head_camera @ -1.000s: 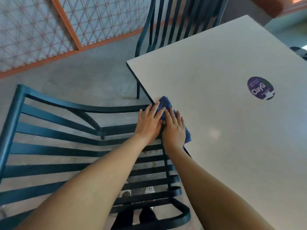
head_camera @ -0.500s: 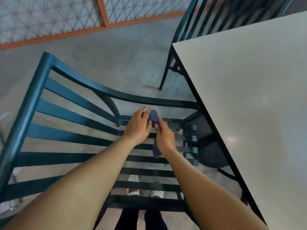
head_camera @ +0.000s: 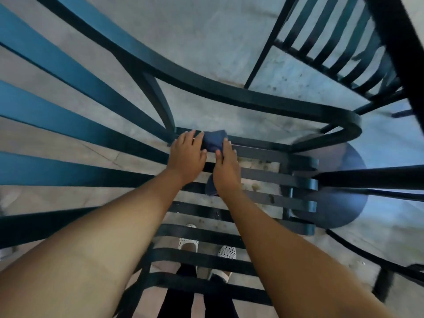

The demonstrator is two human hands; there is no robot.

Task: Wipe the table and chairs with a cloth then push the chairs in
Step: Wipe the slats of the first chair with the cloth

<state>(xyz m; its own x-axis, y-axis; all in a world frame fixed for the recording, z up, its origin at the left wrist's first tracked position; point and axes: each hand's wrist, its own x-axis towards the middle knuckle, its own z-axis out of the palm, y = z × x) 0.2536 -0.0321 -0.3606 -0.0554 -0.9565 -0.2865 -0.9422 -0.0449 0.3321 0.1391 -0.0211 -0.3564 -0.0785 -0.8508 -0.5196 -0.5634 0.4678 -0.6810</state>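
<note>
Both hands are down on the seat, and the dark blue cloth is bunched between them. The left hand lies with fingers fairly straight, fingertips touching the cloth's left edge at the back slat. The right hand covers the cloth from above, fingers laid over it; whether the thumb hooks under I cannot tell, though a tail of fabric hangs out below the wrist at six o'clock. The step in hand looks like wiping the teal slatted metal chair, starting at the seat's far edge. Next, I'd judge, comes a firm drag along the slats toward six o'clock, keeping the cloth from slipping through the gaps. Speckled dirt sits on the slats at three o'clock of the hands. Beyond, a second dark slatted chair stands at one o'clock, a round dark pedestal base at three, all on grey concrete floor, with white spotted shoes visible below.
</note>
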